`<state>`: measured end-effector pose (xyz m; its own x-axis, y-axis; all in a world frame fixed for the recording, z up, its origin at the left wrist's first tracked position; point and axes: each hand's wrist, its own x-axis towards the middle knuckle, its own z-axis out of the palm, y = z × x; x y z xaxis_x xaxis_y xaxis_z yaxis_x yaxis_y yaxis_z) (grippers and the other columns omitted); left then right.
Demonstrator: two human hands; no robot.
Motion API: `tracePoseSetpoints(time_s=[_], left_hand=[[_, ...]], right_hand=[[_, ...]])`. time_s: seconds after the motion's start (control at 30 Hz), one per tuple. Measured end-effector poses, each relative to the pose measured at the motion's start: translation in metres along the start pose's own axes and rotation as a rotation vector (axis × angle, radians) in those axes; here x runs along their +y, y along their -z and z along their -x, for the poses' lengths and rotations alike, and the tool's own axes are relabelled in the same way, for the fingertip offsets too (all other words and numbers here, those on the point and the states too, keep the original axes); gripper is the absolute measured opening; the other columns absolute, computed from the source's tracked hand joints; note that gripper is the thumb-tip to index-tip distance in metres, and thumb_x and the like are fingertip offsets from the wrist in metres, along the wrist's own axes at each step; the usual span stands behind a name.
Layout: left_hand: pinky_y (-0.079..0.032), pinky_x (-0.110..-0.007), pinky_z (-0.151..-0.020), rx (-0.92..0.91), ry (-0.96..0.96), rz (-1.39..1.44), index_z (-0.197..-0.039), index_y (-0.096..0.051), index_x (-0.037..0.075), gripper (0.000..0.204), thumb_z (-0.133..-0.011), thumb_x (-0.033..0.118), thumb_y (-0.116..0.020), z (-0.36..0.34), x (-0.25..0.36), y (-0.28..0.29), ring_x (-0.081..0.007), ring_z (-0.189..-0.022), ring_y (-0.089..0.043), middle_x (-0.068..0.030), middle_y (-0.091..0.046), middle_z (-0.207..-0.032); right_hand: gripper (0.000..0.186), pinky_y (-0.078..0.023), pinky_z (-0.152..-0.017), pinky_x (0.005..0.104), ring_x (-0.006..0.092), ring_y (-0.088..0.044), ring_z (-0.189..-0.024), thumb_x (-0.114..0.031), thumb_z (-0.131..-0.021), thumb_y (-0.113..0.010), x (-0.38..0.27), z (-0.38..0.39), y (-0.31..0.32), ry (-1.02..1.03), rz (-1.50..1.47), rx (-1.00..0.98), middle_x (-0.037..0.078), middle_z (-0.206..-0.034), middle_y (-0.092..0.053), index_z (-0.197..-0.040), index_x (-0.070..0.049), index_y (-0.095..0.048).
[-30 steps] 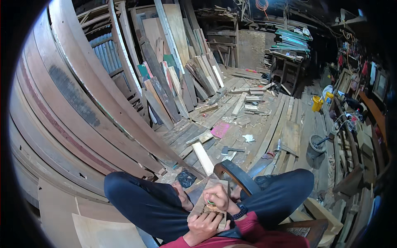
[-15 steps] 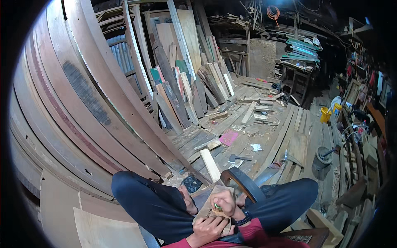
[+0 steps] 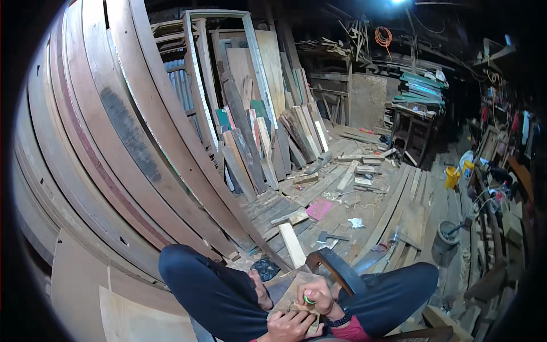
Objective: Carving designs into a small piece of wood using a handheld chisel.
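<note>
Between my crossed legs lies a piece of wood point(image 3: 288, 293) with a carved-looking patch near my fingers. My left hand point(image 3: 288, 326) rests on its near end, fingers bent over the wood and holding it. My right hand point(image 3: 317, 294) is closed around a green-ended hand tool point(image 3: 308, 299), just above my left fingers. Most of that tool is hidden in the fist, so its exact kind does not show. Right beside my right knee, a dark curved wooden piece point(image 3: 337, 268) stands over my shin.
Tall boards point(image 3: 137, 137) lean along the left. A hatchet point(image 3: 330, 236), a handsaw point(image 3: 370, 259) and a pale wood strip point(image 3: 292, 245) lie on the plank floor ahead. A grey bucket point(image 3: 447, 242) stands to the right. Wood offcuts and scraps are scattered farther off.
The view has tilted up a little, so the surroundings sit lower in it. My right fist with the tool has shifted slightly right; my left hand keeps its place on the wood.
</note>
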<state>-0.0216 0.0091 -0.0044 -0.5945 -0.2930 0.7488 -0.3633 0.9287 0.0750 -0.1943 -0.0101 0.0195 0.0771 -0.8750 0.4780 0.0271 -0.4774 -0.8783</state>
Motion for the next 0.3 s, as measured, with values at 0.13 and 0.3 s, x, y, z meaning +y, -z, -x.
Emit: tracePoseSetpoints(time_s=[0.13,0.3], left_hand=[[-0.046,-0.039,-0.071,-0.049,-0.013,0.026,-0.094,-0.070,0.006,0.028,-0.083,0.031,-0.069,-0.002,0.001,0.005,-0.0256,-0.085,-0.066,-0.0095,-0.066,-0.092],[-0.038,-0.026,-0.057,-0.025,-0.065,-0.200,-0.088,-0.075,0.023,0.038,-0.081,0.060,-0.073,-0.009,-0.011,0.009,-0.0074,-0.062,-0.062,0.0102,-0.065,-0.076]], right_hand=[[0.045,-0.036,-0.051,0.0300,0.0140,-0.051,-0.052,-0.034,-0.093,-0.051,0.021,-0.011,-0.009,-0.051,0.134,0.061,0.007,-0.060,-0.058,-0.066,0.001,-0.061],[0.051,-0.037,-0.053,0.0287,0.0149,-0.052,-0.054,-0.041,-0.096,-0.050,0.003,-0.006,-0.007,-0.044,-0.016,-0.045,0.006,-0.062,-0.061,-0.068,0.000,-0.063]])
